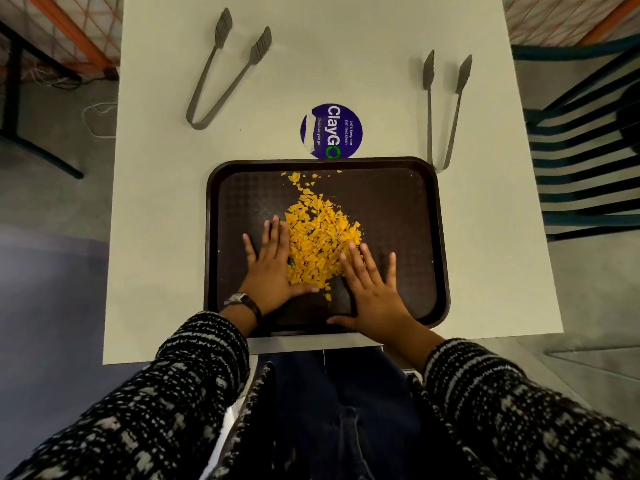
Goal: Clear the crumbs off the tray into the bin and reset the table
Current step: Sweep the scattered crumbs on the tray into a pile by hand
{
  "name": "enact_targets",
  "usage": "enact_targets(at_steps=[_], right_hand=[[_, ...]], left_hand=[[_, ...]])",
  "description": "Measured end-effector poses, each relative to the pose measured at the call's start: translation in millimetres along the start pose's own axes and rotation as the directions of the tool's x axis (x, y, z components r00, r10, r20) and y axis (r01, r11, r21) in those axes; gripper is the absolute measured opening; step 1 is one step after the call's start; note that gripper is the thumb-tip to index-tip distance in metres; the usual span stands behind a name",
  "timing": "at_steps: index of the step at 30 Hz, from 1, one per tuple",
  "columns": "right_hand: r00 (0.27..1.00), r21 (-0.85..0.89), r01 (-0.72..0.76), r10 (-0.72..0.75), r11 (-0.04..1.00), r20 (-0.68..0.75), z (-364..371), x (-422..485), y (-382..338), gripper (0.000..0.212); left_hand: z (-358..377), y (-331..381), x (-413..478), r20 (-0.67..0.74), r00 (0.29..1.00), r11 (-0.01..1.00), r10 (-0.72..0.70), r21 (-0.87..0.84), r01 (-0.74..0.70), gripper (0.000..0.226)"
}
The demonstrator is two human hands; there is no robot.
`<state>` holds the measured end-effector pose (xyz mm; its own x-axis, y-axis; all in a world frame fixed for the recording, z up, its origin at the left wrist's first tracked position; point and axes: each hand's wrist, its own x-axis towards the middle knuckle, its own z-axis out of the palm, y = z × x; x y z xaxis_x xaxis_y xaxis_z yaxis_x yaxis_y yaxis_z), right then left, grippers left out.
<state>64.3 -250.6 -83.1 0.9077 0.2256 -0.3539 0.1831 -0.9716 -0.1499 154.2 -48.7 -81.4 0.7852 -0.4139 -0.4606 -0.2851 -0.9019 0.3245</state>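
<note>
A white worktop [485, 237] fills the middle. At right stands a dark slatted chair [585, 168]. Grey floor [52, 202] and orange netting [69, 29] show at upper left.

1. Even, soft indoor light is falling from above, leaving the pale worktop [346, 64] bright without blowing it out.
2. The hands are casting short, soft shadows onto the dark tray [398, 209], the deepest one sitting between the wrists near its near edge.
3. The orange crumbs [318, 237] are reading vivid and fairly sharp.
4. Wide-angle distortion is bending the worktop's edges and stretching the patterned sleeves [519, 410] at the lower corners.
5. The surroundings beyond the worktop are looking dimmer and slightly soft.
</note>
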Motion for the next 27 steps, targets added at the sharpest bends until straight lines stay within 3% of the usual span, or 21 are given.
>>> enact_targets(at_steps=[8,16,22,27], right_hand=[[0.977,0.063,-0.197,0.201,0.978,-0.070,-18.8,42.4,-1.4,0.110],[0.998,0.005,-0.059,0.059,0.998,0.017,-18.9,13.6,35.6,0.121],[0.992,0.002,-0.080,0.080,0.997,0.100,-18.9,1.8,51.4,0.125],[0.990,0.076,-0.139,0.137,0.987,0.039,-21.2,30.6,39.1,0.117]], left_hand=[[-3.6,-20.2,-10.3,0.013,1.000,0.999,0.005,-0.036,-0.005,0.144],[-12.1,-48.2,-7.6,0.027,0.999,0.998,0.019,0.052,-0.020,0.142],[-11.7,-25.6,11.8,0.015,0.998,0.998,0.058,0.025,-0.059,0.137],[-11.0,-15.1,13.0,0.000,0.995,0.995,0.098,-0.035,-0.098,0.136]])
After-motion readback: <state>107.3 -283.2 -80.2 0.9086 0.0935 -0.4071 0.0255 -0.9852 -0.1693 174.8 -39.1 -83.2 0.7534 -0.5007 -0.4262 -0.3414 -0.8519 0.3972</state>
